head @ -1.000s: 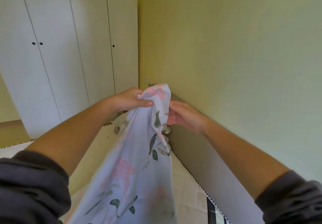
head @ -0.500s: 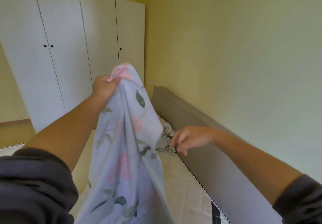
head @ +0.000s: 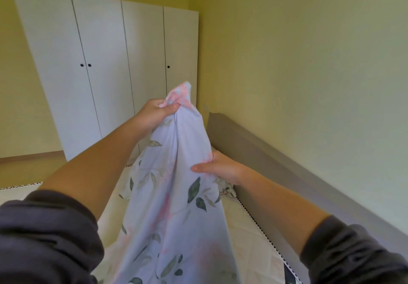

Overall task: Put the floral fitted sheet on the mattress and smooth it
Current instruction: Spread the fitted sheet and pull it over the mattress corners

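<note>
Status: the sheet (head: 172, 206) isn't on yet. Our left hand (head: 154, 115) is closed tight round a bunched corner of it, held up above the mattress (head: 249, 239). The rest hangs in a long twisted drape down toward us, lower end out of view.

Our right hand (head: 223, 168) is lower, near the mattress's far right corner. Thumb lies flat on the front of the cloth, fingers behind it, so it reads as a light pinch on one fold.

A crumpled heap (head: 225, 189) of the same sheet lies at that corner, against the grey bed frame (head: 254, 146) running along the yellow wall (head: 309, 62). The mattress top is bare where we can see it, with checked piping (head: 265, 234) showing along the right edge. A white wardrobe (head: 106, 62) stands past the far end.

We judge we're sorting out which corner is which before hooking one on.

Risks from here:
- The cloth is twisted between the two hands. Hook a corner like that and the sheet goes on rotated, and the other corners won't reach.
- The right edge sits against the frame, so there's little room to tuck. The hem could catch on top and pop off.
- The heap could get trapped under the stretched sheet and leave a lump we can't smooth.
- The right-hand pinch is light, so a hard pull from the left would slip the fold out.
</note>
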Demonstrator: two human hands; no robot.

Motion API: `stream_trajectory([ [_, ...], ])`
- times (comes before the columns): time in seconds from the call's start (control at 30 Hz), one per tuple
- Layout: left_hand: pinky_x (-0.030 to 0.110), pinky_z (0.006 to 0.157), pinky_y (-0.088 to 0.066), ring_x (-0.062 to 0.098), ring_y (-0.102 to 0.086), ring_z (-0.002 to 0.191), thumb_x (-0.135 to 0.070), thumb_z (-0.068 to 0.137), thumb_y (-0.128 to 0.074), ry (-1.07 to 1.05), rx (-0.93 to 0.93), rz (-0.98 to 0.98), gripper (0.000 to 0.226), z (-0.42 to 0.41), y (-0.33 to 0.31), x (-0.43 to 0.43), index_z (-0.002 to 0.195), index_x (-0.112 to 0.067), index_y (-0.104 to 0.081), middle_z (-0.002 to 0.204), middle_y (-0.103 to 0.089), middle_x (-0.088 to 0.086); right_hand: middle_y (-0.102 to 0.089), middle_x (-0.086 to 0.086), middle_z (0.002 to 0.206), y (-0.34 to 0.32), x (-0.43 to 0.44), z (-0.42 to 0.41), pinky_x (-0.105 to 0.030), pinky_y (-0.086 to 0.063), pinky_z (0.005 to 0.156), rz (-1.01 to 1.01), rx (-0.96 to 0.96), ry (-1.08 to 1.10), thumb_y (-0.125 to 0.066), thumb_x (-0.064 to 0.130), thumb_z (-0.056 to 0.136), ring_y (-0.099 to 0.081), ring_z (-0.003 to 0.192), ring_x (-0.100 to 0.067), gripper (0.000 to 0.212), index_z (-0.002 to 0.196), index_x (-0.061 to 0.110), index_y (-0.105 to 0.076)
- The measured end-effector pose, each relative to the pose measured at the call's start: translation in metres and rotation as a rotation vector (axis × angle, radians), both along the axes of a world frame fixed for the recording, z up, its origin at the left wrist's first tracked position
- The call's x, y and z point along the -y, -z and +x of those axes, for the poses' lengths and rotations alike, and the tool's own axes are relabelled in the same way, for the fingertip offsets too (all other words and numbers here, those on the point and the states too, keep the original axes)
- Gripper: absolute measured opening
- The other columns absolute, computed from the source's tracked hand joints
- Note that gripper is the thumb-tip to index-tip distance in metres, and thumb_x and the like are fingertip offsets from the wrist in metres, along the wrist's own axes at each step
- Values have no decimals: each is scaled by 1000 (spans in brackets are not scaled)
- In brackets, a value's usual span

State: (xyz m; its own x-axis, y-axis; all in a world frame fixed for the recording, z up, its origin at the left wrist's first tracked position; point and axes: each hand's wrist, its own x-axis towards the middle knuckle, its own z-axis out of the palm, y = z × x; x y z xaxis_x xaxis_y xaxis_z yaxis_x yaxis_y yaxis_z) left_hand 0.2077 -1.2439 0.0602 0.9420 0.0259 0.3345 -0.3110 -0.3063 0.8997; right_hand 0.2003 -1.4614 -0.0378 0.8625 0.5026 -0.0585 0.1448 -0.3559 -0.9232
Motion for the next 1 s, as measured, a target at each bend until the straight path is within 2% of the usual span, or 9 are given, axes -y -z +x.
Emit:
stream_trajectory([
  [0.2,32,74,-46,23,-62,79,-32,91,-63,-52,-72,63,24,-7,15,-29,89,-10,-70,86,-68,9,-70,-15,104,-31,9,-9,-37,-55,88,535,-189,-116,-62,10,81,-69,90,-22,31,109,-3,-61],
  [0.27,33,74,-43,23,-58,81,-32,91,-62,-84,-69,46,31,-7,18,-33,95,-1,-68,87,-63,12,-72,-7,99,-33,13,-15,-32,-56,82,502,-284,-207,-58,10,80,-70,88,-18,32,111,2,-60],
  [0.4,30,69,-42,20,-53,78,-33,90,-63,-322,38,-86,21,-5,12,-44,85,-12,-64,85,-60,8,-70,16,106,17,28,-27,-27,-47,95,-422,-296,-481,-68,17,83,-62,109,-14,28,110,23,-63],
  [0.5,28,63,-39,21,-51,77,-34,91,-58,-596,58,-70,28,-3,10,-61,71,-14,-58,78,-57,8,-60,-1,129,41,61,-17,-36,-39,108,-1035,-243,-379,-71,29,84,-51,124,-23,47,126,12,-59],
  [0.57,31,70,-45,28,-58,86,-34,94,-52,-795,21,-35,34,-3,17,-75,72,-9,-59,83,-60,16,-58,-8,120,37,92,-9,-36,-41,106,-1331,-223,-334,-67,33,87,-53,112,-22,48,127,7,-60],
  [0.63,40,84,-46,38,-60,100,-34,95,-49,-911,-19,21,39,-7,27,-85,93,2,-64,104,-63,26,-60,-11,120,24,122,-5,-32,-44,96,-1441,-165,-256,-67,35,87,-56,105,-22,45,123,7,-63],
  [0.77,39,83,-42,41,-56,105,-31,99,-41,-724,-44,98,42,-6,34,-56,108,6,-59,110,-58,28,-68,-11,101,-18,148,1,-29,-42,77,-924,91,97,-72,25,82,-59,93,-20,31,103,3,-70],
  [0.9,34,91,-49,29,-59,107,-35,101,-41,-210,-69,-80,37,-8,27,21,116,-7,-61,111,-63,14,-72,-6,99,-66,119,1,-34,-47,87,-319,203,172,-62,13,89,-65,93,-18,11,95,14,-72],
  [1.0,15,73,-48,14,-60,99,-37,96,-52,138,-71,-25,16,-24,25,72,103,-27,-63,98,-65,-8,-73,-3,92,-89,95,-4,-30,-52,77,71,138,159,-54,9,94,-67,86,-16,21,88,18,-72],
])
